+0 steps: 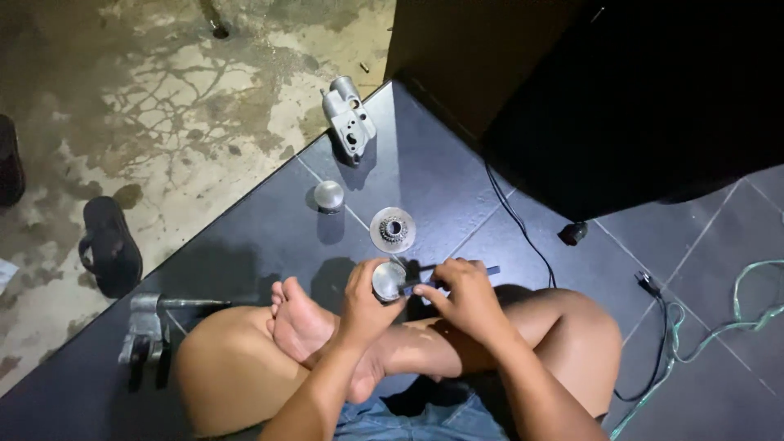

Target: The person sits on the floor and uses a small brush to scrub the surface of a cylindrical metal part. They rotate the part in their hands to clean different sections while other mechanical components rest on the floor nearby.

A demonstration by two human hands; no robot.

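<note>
Head view: a person sits cross-legged on a dark tiled floor (457,188). The left hand (367,298), fingers curled, holds a round metal part (389,280) above the legs; the right hand (461,296) pinches a thin dark tool (457,273) against it. A toothed metal disc (393,229) lies just ahead.

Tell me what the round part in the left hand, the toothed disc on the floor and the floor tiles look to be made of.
Round part: apparently bare metal, dull silver with a soft gleam. Toothed disc: likely steel, grey flange, darker toothed hub. Floor tiles: probably glazed ceramic, dark, smooth, faintly reflective, with pale grout lines.
</note>
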